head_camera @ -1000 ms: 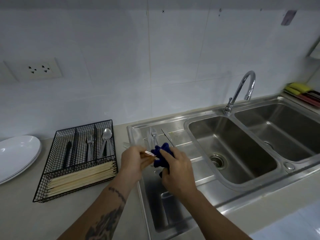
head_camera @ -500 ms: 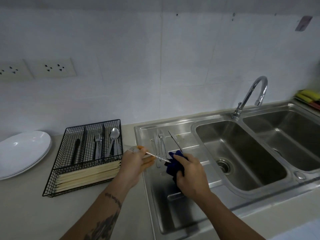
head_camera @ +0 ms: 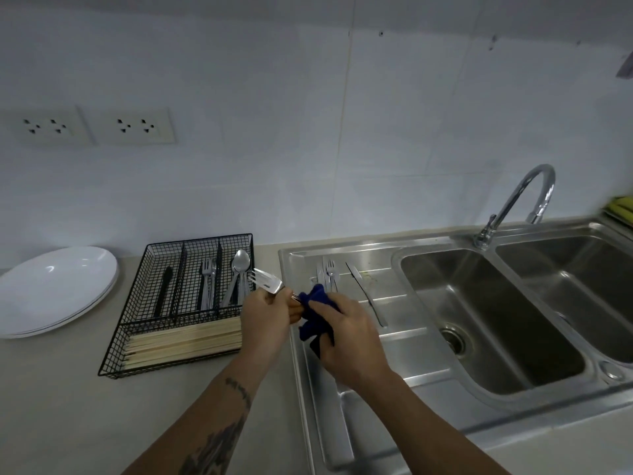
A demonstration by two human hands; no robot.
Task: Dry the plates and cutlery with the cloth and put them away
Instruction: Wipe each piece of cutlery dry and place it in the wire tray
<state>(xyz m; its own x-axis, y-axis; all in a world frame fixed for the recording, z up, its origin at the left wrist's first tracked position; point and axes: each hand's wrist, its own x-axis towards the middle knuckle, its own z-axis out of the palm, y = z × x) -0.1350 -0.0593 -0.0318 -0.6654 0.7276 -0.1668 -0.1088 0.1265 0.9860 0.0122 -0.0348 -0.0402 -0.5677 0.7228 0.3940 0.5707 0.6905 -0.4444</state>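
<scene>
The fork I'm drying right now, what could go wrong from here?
1. The left hand holds the fork near its head while the right hand works the blue cloth along the handle; a hard pull might slip it loose.
2. Its tines point at the wire caddy and could snag the mesh on the way in.
3. A knife and more cutlery lie on the drainboard beside the hands; the cloth could sweep them toward the basin.

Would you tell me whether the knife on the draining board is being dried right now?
No, the knife lies untouched on the steel, while the hands work the blue cloth on a fork.
</scene>
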